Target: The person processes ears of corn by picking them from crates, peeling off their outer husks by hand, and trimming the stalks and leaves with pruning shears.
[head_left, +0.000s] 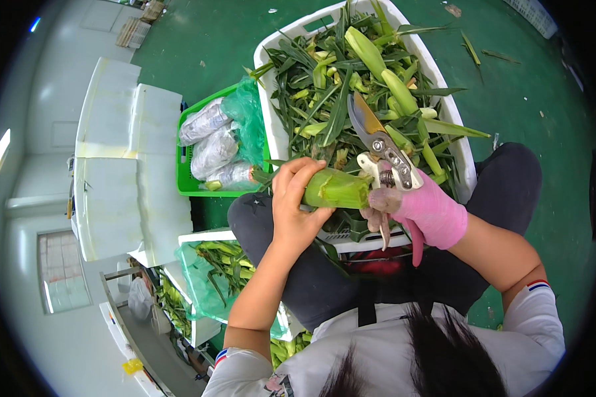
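My bare left hand (295,202) is wrapped round a green ear of corn (336,190), its cut stem end turned to the right. My right hand (427,210), in a pink glove with greyish fingertips, grips pruning shears (387,155). Their blades point up and to the left, above the ear's cut end. Beyond both hands stands a white plastic crate (271,99) heaped with corn leaves, husks and stalk pieces (314,86). A long pale green stalk piece (377,66) lies on top of the heap. Gloved fingers partly hide the shears' handles.
Left of the crate sits a green basket (182,155) with wrapped bundles (213,151) and green plastic. White foam boxes (112,192) are stacked farther left. Near my left knee, a lined box (195,237) holds ears of corn (225,264). Leaf scraps (470,47) lie on the green floor.
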Motion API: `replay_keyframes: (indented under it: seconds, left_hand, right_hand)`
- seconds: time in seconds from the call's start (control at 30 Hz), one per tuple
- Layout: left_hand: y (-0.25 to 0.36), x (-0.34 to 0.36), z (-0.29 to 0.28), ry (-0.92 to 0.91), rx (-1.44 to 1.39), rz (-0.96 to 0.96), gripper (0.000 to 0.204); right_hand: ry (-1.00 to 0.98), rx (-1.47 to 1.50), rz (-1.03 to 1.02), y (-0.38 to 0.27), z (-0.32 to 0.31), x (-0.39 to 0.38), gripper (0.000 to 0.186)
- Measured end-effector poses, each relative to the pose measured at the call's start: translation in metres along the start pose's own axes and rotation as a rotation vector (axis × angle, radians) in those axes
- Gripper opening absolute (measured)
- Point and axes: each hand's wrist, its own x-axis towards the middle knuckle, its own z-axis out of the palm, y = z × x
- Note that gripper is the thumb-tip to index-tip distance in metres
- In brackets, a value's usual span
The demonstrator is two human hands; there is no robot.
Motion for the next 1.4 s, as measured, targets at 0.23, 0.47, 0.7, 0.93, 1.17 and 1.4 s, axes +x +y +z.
replay_keyframes:
  seconds: [0.23,0.47,0.7,0.93,1.17,1.4]
  left_hand:
    - [0.000,0.001,0.012,0.168,0.356,0.192,0.063]
    - [0.014,-0.019,0.039,0.214,-0.187,-0.190,0.062]
    - [0.047,-0.058,0.083,-0.013,-1.704,-0.814,0.064]
    - [0.027,-0.102,0.045,-0.012,-0.934,-0.641,0.073]
    - [0.026,-0.266,-0.060,0.977,-1.400,-0.830,0.071]
    - [0.057,-0.670,-0.104,2.187,-0.300,-1.546,0.051]
  right_hand:
    - [0.051,-0.134,-0.090,0.009,-0.017,0.011,0.029]
    - [0.138,-0.098,-0.100,0.002,0.012,0.003,0.036]
    - [0.199,-0.195,-0.071,0.005,0.027,-0.012,0.028]
    - [0.085,0.283,-0.101,0.023,0.036,0.002,0.039]
    - [-0.204,0.702,-0.026,0.043,-0.068,0.057,0.066]
    - [-0.378,0.677,0.627,0.097,0.016,0.008,0.084]
